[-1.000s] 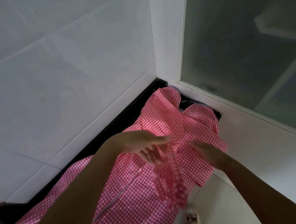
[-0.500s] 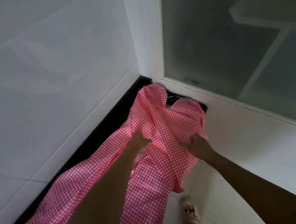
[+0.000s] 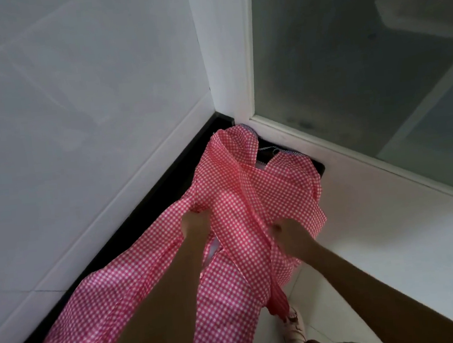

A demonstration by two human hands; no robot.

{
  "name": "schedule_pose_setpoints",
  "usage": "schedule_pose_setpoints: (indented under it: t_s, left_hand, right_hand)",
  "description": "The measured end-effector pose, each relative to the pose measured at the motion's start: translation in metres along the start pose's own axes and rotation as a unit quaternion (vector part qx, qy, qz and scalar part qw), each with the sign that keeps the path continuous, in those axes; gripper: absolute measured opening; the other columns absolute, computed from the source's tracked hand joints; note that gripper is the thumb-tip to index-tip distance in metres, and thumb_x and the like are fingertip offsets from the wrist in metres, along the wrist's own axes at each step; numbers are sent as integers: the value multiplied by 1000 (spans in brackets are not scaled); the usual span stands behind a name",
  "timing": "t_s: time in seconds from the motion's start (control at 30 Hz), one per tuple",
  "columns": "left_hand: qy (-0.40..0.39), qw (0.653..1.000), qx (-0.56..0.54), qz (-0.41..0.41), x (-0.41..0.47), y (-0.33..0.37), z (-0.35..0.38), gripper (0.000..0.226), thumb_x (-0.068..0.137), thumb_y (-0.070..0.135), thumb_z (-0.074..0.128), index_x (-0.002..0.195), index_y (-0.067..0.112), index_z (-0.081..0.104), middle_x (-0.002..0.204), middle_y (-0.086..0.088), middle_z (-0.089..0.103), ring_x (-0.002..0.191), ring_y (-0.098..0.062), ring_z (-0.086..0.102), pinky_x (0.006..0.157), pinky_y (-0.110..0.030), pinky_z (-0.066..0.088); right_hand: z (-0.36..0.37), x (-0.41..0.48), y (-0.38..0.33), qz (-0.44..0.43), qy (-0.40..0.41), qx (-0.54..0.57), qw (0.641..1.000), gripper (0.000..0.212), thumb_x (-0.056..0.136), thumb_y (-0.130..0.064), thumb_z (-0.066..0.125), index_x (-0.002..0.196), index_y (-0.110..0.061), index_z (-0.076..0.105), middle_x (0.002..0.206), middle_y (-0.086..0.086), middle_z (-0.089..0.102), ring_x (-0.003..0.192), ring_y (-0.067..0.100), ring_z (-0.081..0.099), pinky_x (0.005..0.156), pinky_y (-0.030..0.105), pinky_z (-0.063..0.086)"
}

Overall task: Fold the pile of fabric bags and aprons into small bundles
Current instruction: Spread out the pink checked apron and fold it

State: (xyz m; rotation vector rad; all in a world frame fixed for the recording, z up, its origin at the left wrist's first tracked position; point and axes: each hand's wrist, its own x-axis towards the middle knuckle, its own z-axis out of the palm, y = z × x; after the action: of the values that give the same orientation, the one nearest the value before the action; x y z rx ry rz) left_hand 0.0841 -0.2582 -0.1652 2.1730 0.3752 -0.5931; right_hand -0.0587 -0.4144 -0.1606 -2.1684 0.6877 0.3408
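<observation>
Pink gingham apron (image 3: 236, 198) stretches from near-left to the far corner (image 3: 224, 117); our left hand (image 3: 196, 224) and right hand (image 3: 287, 229) both clutch its middle.

Arms reach forward; left hand (image 3: 196, 226) and right hand (image 3: 289, 230), fingers curled, grip checked fabric (image 3: 236, 192).

Rumpled pink gingham apron (image 3: 239, 198) lies spread along dark counter.
</observation>
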Motion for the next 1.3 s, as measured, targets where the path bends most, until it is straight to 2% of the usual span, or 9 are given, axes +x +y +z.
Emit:
schedule_pose_setpoints:
  t_s: [0.27,0.4,0.5,0.67,0.8,0.97,1.03,1.17,1.3]
  left_hand:
    - [91,991,-99,10,27,2,-16,44,96,27,51,129,-2,53,130,-19,56,118,-35,53,102,-40,41]
    - [99,995,-32,11,34,2,-11,43,96,26,51,123,-7,56,126,-23,58,116,-37,53,100,-37,40]
    - [120,991,-57,-2,43,4,-11,45,97,23,47,130,-8,50,134,-24,52,124,-37,48,105,-34,34]
    - [187,977,-100,-35,52,7,-19,53,102,29,38,137,-10,40,144,-25,41,133,-36,39,111,-32,28]
    - [198,972,-99,-77,57,6,-28,48,100,21,42,136,-11,39,141,-25,44,130,-35,43,107,-34,34]
    - [311,937,26,157,10,19,-6,54,73,-6,57,125,-7,43,126,-28,43,114,-41,42,96,-39,29]
    - [251,932,104,238,3,20,13,54,71,-1,66,122,0,51,120,-23,49,111,-38,45,93,-42,34]
    - [6,924,313,221,17,12,39,80,88,52,56,147,9,23,153,-13,24,142,-34,18,113,-54,15]
    - [-44,894,396,206,22,13,48,93,86,73,32,153,17,-1,161,-8,-5,145,-36,-14,111,-62,-7]
  right_hand:
    - [-79,57,-1,19,76,108,991,25,100,-17,37,84,-5,52,82,11,51,77,20,45,69,34,41]
    - [-75,67,10,24,-54,16,998,15,87,-22,65,95,-11,59,95,9,61,88,24,59,88,38,49]
    - [-65,62,18,84,-172,-190,963,52,82,-16,70,128,-2,50,131,14,53,122,31,50,107,39,39]
    - [-64,60,16,26,-67,-76,994,15,96,-13,46,82,-11,46,76,1,47,67,11,46,59,20,38]
    - [-83,67,-1,-39,116,60,991,9,99,-19,45,99,-12,51,86,-3,55,78,13,54,63,25,38]
    - [-84,83,9,13,-80,-111,990,13,93,-12,54,88,-5,63,91,7,61,91,24,57,70,19,37]
    - [-80,84,7,22,-87,-109,990,11,90,-6,52,82,-7,60,78,0,51,83,20,54,61,14,35]
    - [-75,92,-8,3,-72,-48,996,49,79,-17,72,123,-8,54,116,4,57,111,25,54,96,35,44]
    - [-68,112,-36,-65,-63,-42,995,72,70,-55,74,127,-15,57,125,6,62,109,25,61,100,44,46]
